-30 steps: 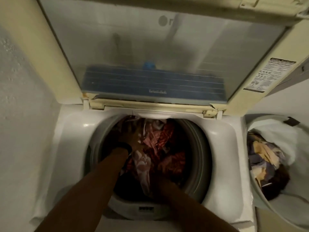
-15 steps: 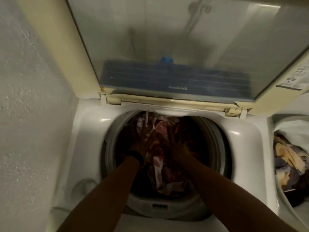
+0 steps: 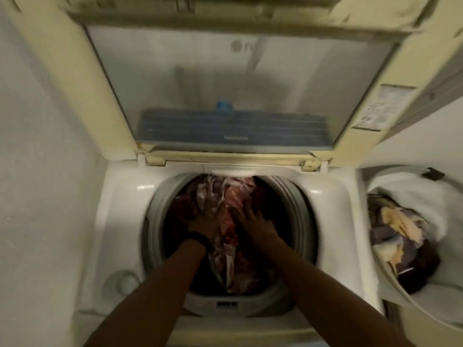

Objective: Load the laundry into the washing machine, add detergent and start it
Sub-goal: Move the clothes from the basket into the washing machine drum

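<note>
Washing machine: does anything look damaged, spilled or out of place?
Nothing spilled or askew. The lid frame is yellowed against the white washing machine body, with a brownish stain at its left hinge.

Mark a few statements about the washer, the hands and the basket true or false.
1. The lid of the washer stands raised. True.
2. The left hand and right hand both rest on laundry inside the drum. True.
3. The basket at the right is empty. False: it holds clothes.
4. A black band sits on the right wrist. False: it is on the left wrist.
5. One hand holds a detergent bottle. False: neither hand holds a bottle.
</note>
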